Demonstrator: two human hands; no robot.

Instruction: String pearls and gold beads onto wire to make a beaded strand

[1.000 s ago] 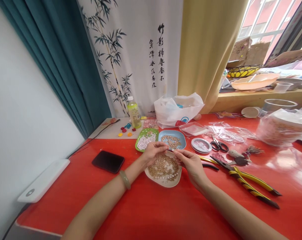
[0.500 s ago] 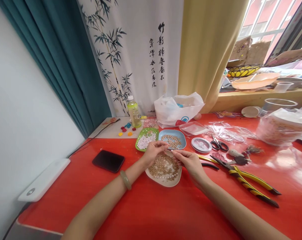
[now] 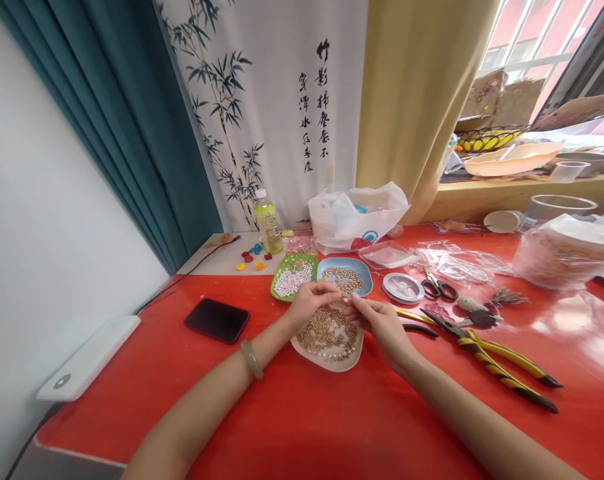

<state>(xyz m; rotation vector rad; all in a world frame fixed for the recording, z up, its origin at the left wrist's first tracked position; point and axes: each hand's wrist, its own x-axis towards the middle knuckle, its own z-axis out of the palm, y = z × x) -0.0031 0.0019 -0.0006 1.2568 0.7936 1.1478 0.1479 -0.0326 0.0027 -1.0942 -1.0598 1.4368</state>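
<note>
My left hand [image 3: 308, 307] and my right hand [image 3: 381, 321] meet fingertip to fingertip above a beige tray [image 3: 327, 365]. Both are closed in a pinch; what sits between the fingers is too small to make out. Gold beads [image 3: 322, 333] are spread over the tray, with a curved row of white beads [image 3: 338, 357] near its front. Just behind the hands stand a green tray [image 3: 277, 288] holding white beads [image 3: 292, 279] and a light blue tray [image 3: 366, 277] holding gold-coloured beads [image 3: 343, 277]. A bangle is around my left wrist.
A black phone [image 3: 217, 320] lies to the left. On the right are yellow-black pliers [image 3: 499, 360], scissors [image 3: 438, 288] and a round spool [image 3: 403, 288]. Behind stand a bottle [image 3: 268, 223] and a white plastic bag [image 3: 357, 217]. A plastic-wrapped tub [image 3: 565, 253] is at far right.
My fingertips have shifted slightly, with the right thumb raised a little and the right fingers curled closer to the left ones. The trays and tools stay where they were.
</note>
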